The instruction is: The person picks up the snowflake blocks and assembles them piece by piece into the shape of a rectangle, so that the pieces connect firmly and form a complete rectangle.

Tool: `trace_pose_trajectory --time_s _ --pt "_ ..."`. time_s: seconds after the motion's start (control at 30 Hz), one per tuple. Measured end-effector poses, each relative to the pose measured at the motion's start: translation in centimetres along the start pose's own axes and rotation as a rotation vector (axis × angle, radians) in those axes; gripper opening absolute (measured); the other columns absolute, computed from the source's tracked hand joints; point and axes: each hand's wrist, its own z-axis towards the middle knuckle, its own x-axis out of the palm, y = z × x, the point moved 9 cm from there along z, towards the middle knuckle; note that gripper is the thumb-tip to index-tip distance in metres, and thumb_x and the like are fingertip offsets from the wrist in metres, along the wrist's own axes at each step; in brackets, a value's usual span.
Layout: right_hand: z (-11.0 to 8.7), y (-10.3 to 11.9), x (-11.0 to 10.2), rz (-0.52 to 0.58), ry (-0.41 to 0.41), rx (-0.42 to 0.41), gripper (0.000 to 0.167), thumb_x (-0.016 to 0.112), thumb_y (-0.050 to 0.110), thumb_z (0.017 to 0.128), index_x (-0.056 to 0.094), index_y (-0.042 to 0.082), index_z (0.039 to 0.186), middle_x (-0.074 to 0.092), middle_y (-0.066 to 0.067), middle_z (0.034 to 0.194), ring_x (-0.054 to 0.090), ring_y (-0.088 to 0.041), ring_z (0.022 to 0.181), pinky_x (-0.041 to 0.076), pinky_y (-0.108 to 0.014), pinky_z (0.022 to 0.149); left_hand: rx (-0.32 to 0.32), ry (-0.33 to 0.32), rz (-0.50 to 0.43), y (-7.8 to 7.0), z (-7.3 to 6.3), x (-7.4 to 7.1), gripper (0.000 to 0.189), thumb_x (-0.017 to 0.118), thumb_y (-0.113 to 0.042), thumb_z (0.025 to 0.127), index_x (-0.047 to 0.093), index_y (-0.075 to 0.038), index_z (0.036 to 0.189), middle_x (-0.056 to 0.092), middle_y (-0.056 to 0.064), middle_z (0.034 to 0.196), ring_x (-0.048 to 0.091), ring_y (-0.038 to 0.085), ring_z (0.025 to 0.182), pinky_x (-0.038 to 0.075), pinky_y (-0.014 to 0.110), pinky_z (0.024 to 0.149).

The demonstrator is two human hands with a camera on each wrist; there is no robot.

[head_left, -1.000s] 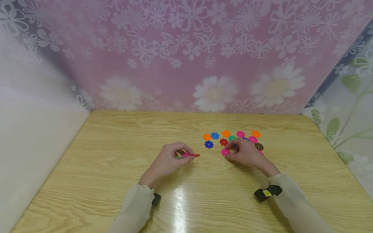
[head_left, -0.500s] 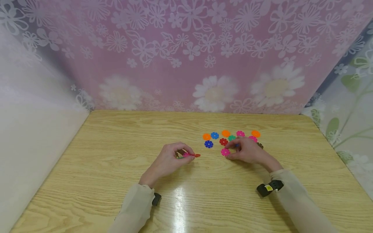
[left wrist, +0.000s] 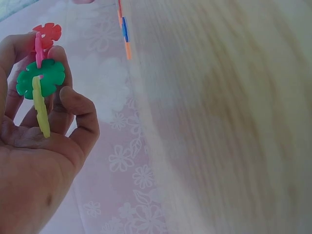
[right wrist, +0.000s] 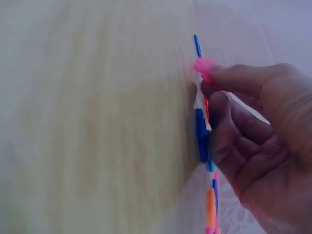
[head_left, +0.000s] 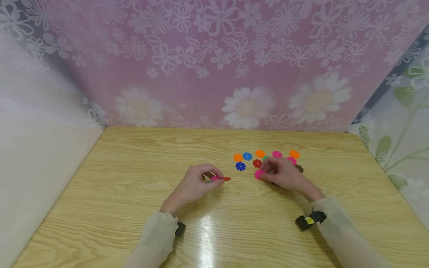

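Over the wooden table [head_left: 134, 230], the left hand [head_left: 196, 184] is pinching a small linked chain near its end — thumb and fingertips are closing on it close to where the red disc [left wrist: 52, 32] and the pink link [left wrist: 39, 54] are meeting. Behind them, toward the palm, the green disc [left wrist: 51, 80] and the yellow disc [left wrist: 42, 114] are following, slotted edge-into-edge. The red disc is poking out past the fingertips, facing the other hand.

The right hand [head_left: 285, 175] is holding a loose pink disc [head_left: 258, 174] by its rim, thumb and finger narrowed on it. A strip of wood is separating that disc from the red tip, so the two are sitting apart.

Flat discs are lying around and beyond the right hand: a dark blue disc [head_left: 240, 166] and a dark red disc [head_left: 257, 163] nearby, a brown disc [head_left: 299, 169] just past the knuckles. Some are hiding partly under the hand. Both hands are working well apart from the side edges; wood grain is stretching widely leftward, and the far edge is running along a pink flowered curtain [head_left: 187, 89], beyond the discs.
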Motion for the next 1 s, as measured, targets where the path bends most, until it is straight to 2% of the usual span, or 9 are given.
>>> trace_pose_trajectory --time_s 0.2,0.3,0.47,0.6,0.77,1.0 --pt "-0.5 0.9 0.3 0.159 -0.054 0.012 0.019 0.078 0.016 0.091 0.073 0.008 0.108 0.076 -0.009 0.097 0.072 -0.012 0.082 0.058 -0.024 0.071 0.004 -0.01 -0.002 0.1 0.1 0.0 0.009 0.075 -0.025 0.093 0.076 -0.033 0.097 0.072 -0.018 0.098 0.067 0.011 0.089 0.054 0.03 0.072" --pt "-0.6 1.5 0.7 0.27 -0.058 0.01 0.02 0.076 0.012 0.092 0.073 0.004 0.111 0.076 -0.016 0.101 0.074 -0.012 0.081 0.06 -0.025 0.072 0.008 -0.015 -0.001 0.1 0.1 0.0 0.011 0.075 -0.025 0.093 0.075 -0.035 0.096 0.072 -0.017 0.099 0.067 0.011 0.088 0.054 0.029 0.072" --pt "-0.7 2.6 1.5 0.421 -0.036 0.023 0.021 0.073 0.011 0.095 0.071 0.001 0.113 0.074 -0.021 0.104 0.074 -0.013 0.081 0.062 -0.029 0.073 0.027 -0.013 -0.003 -0.3 0.1 0.2 0.009 0.075 -0.023 0.093 0.076 -0.031 0.098 0.073 -0.013 0.102 0.067 0.012 0.088 0.054 0.028 0.072" --pt "-0.6 3.3 1.9 0.472 -0.025 0.02 0.022 0.073 0.012 0.095 0.071 0.001 0.114 0.075 -0.019 0.102 0.074 -0.015 0.08 0.063 -0.031 0.073 0.042 -0.015 -0.009 -0.6 0.1 0.3 0.008 0.076 -0.022 0.093 0.076 -0.028 0.098 0.073 -0.012 0.101 0.067 0.012 0.086 0.055 0.027 0.072" --pt "-0.7 4.3 2.0 0.5 -0.035 -0.001 0.023 0.073 0.015 0.096 0.072 0.003 0.116 0.076 -0.009 0.096 0.072 -0.024 0.077 0.062 -0.034 0.072 0.053 -0.004 -0.051 -0.7 0.2 0.6 0.006 0.077 -0.021 0.092 0.076 -0.024 0.097 0.074 -0.008 0.099 0.069 0.012 0.084 0.057 0.027 0.076" --pt "-0.6 5.8 2.1 0.568 -0.034 -0.047 0.029 0.071 0.011 0.096 0.069 0.0 0.123 0.075 0.001 0.093 0.071 -0.026 0.081 0.062 -0.03 0.072 0.02 0.034 -0.141 -0.3 0.3 1.2 0.008 0.078 -0.021 0.091 0.073 -0.021 0.097 0.077 -0.005 0.097 0.076 0.017 0.087 0.06 0.029 0.076"
